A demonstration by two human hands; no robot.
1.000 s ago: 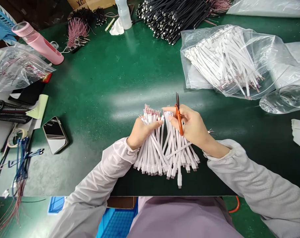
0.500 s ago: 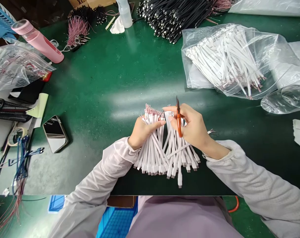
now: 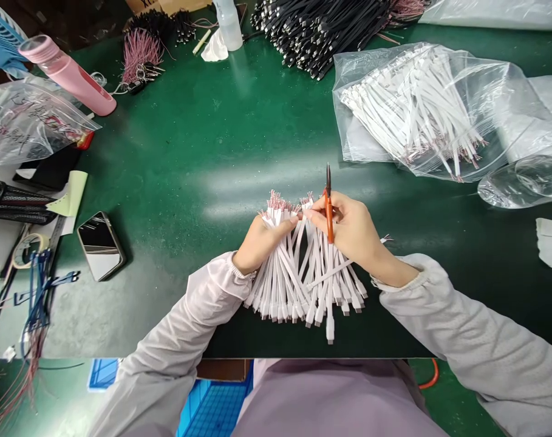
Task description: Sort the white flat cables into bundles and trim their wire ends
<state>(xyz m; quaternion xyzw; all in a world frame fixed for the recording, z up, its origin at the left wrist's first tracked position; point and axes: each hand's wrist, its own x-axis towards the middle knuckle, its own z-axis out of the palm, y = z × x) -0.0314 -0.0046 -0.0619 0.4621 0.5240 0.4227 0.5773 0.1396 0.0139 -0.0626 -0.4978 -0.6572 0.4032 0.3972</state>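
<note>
Head view | left hand (image 3: 257,243): fingers closed round flat white cables (image 3: 276,285), apparently steadying them | right hand (image 3: 357,233): fingers nearly closed at cable ends, orange-handled pointed tool (image 3: 329,226) tucked in, likely freeing fingertips

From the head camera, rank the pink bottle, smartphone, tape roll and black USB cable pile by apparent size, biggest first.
1. Black USB cable pile, cut off at the top
2. Pink bottle
3. Smartphone
4. Tape roll, partly covered

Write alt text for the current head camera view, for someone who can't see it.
Two bare hands work over a fan of flat white cables with pink wire ends on a green table; the left hand grips cables, the right hand holds orange-handled cutters. Beyond lie a clear plastic bag of white cables and a pile of black cables.
</note>
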